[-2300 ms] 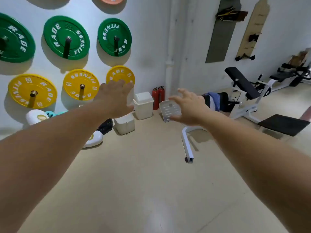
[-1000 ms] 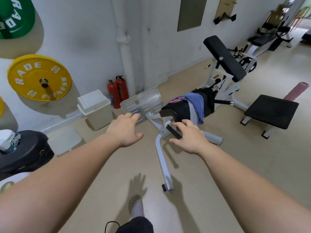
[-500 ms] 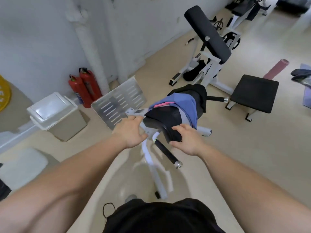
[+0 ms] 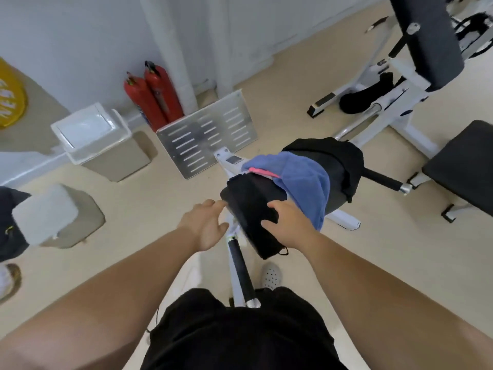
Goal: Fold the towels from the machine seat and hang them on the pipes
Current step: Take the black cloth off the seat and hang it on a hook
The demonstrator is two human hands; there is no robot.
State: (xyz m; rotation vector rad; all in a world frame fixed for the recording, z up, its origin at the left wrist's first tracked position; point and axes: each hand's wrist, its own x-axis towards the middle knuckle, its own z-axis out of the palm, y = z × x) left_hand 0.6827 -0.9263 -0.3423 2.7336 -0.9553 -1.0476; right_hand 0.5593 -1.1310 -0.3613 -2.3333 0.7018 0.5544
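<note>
Now the pick-up is begun: the black towel [image 4: 249, 206], on the machine seat [image 4: 336, 182] beside the blue towel [image 4: 304, 182], is gripped by the right hand [image 4: 290, 222] and touched by the straight-fingered left hand [image 4: 206, 225]. Next, lifting clear is required.

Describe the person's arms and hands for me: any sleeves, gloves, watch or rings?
The left forearm and right forearm are bare, with no sleeves in view. The left hand and right hand are ungloved; no watch, bracelet or ring shows. The person wears black clothing below.
</note>
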